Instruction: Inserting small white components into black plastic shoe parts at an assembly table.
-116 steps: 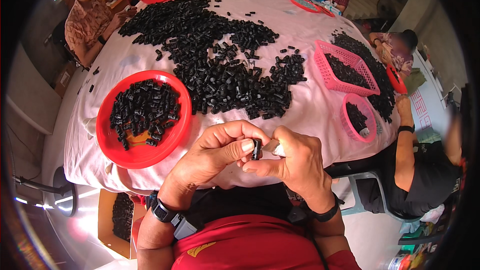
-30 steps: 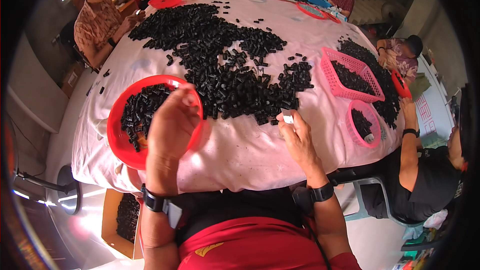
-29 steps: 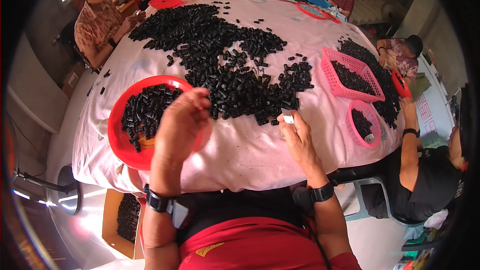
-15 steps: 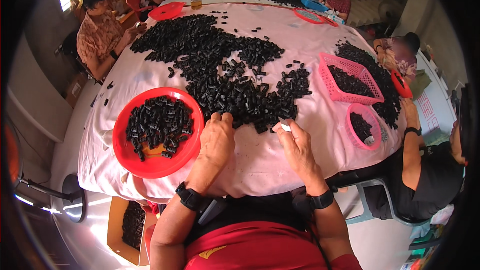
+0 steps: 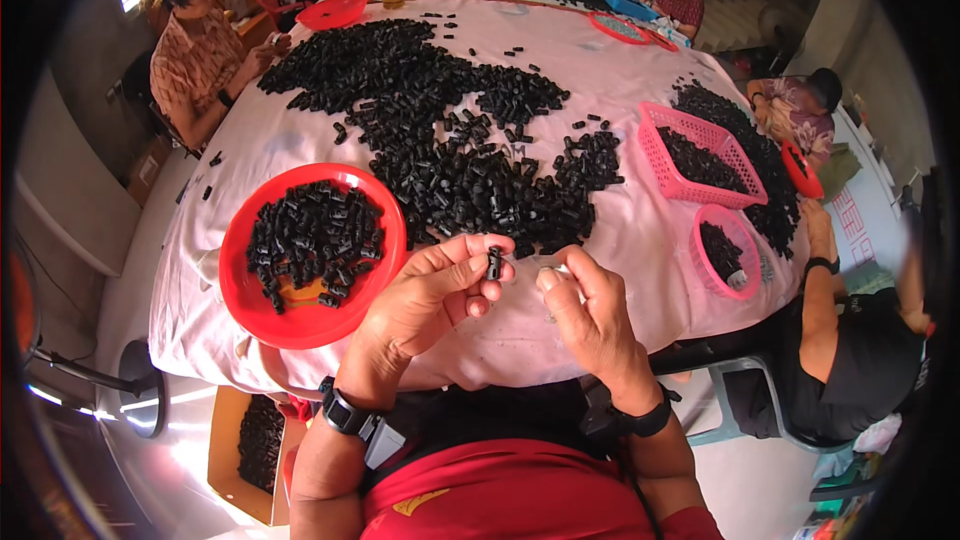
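My left hand (image 5: 432,292) pinches a small black cylindrical part (image 5: 493,263) between thumb and fingers, held upright above the table's near edge. My right hand (image 5: 588,312) is close beside it, fingers curled around a small white piece (image 5: 556,269). Both hands hover just in front of the big heap of black parts (image 5: 450,145) spread over the pink cloth (image 5: 630,240). A red round bowl (image 5: 258,308) full of black parts sits to the left of my left hand.
A pink rectangular basket (image 5: 660,140) and a pink round basket (image 5: 700,262) with black parts stand at the right. Other people sit around the table at the left, far end and right. A cardboard box (image 5: 228,460) of parts lies on the floor lower left.
My left hand went from the red bowl to the heap, picked up a black part and drew back toward me. My right hand also pulled back from the heap to meet it.
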Action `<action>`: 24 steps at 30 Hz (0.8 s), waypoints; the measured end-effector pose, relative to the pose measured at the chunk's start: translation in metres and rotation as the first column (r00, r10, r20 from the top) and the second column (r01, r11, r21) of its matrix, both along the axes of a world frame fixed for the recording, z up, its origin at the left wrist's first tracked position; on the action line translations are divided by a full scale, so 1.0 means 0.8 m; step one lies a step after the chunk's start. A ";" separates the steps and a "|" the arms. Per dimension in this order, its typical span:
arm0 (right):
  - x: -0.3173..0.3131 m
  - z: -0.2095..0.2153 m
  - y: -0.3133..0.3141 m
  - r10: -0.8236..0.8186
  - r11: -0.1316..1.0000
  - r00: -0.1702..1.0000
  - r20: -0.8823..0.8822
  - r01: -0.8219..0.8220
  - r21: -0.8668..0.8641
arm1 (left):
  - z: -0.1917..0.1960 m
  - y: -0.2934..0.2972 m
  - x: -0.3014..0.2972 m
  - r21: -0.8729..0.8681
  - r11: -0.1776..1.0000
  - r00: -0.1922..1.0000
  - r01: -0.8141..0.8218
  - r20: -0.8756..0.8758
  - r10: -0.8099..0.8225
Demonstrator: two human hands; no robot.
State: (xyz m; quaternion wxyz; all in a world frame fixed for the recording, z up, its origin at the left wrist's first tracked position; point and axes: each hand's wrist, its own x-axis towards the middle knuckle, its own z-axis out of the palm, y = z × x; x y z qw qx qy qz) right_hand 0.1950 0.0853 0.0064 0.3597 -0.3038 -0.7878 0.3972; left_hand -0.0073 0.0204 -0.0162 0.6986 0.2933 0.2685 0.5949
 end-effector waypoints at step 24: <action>0.001 0.009 -0.015 0.079 0.949 0.996 -0.044 -0.062 0.310 | 0.011 -0.012 0.023 -0.022 0.999 0.997 0.027 0.077 -0.025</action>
